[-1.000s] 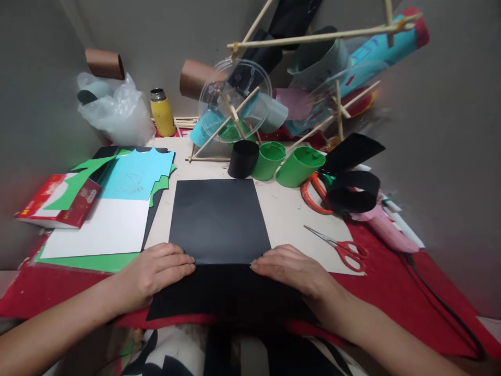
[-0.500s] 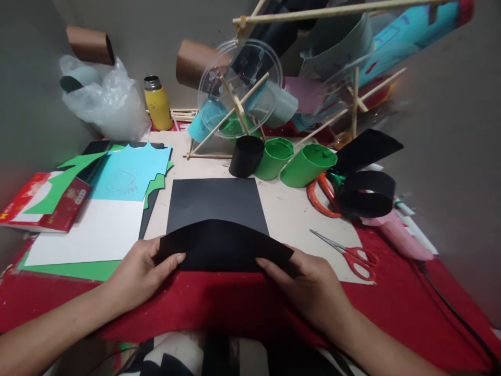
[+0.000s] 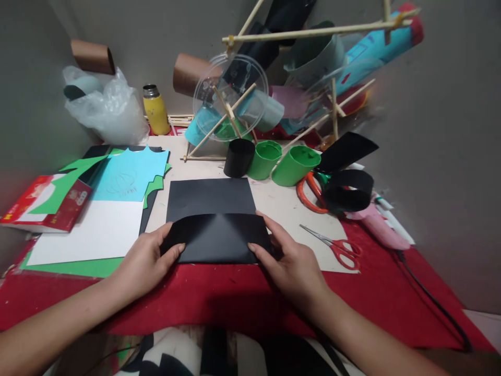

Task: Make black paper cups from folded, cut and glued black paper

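A strip of black paper [image 3: 217, 237] is held bent between both hands near the table's front edge. My left hand [image 3: 154, 256] grips its left end, thumb on the near face. At the right end, my right hand [image 3: 287, 258] pinches it the same way, with the forefinger along the upper corner. Behind the strip, a flat sheet of black paper [image 3: 211, 196] lies on a pale board [image 3: 284, 203], its near part hidden by the strip. Red-handled scissors [image 3: 332, 246] rest to the right of my right hand.
Green paper tubes [image 3: 296, 166] and a black tube [image 3: 239, 158] stand behind the sheet, below a stick frame [image 3: 313, 33]. Coloured papers [image 3: 131, 175] and a red box [image 3: 47, 206] are at left. A pink glue gun [image 3: 379, 232] with a cord lies at right.
The black strip has flattened from a high arch and tilted, so its face catches more light. My right hand has moved left, towards the left hand. The whole view has shifted slightly.
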`<action>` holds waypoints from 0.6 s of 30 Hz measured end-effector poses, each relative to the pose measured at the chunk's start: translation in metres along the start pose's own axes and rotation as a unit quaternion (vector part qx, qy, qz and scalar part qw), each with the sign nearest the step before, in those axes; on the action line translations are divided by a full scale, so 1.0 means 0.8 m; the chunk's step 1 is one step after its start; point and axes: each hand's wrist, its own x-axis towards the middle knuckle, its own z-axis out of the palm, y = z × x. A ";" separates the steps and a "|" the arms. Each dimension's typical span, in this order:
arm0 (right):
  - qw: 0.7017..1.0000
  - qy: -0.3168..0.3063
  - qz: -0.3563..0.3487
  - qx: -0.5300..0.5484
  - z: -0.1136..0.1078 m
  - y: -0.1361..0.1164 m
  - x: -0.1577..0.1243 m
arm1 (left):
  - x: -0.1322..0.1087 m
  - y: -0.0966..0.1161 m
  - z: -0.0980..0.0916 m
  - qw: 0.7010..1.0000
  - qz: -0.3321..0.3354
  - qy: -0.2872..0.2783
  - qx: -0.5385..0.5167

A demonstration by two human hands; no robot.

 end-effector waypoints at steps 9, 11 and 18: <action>0.983 0.057 -0.107 -0.140 0.011 -0.005 0.001 | -0.011 -0.019 0.024 0.963 0.071 0.083 0.245; 0.976 0.060 -0.124 -0.170 0.013 -0.005 -0.001 | -0.013 -0.018 0.026 0.941 0.051 0.080 0.324; 0.961 0.049 -0.109 -0.248 0.013 -0.007 -0.004 | -0.015 -0.014 0.011 0.878 0.141 0.130 0.438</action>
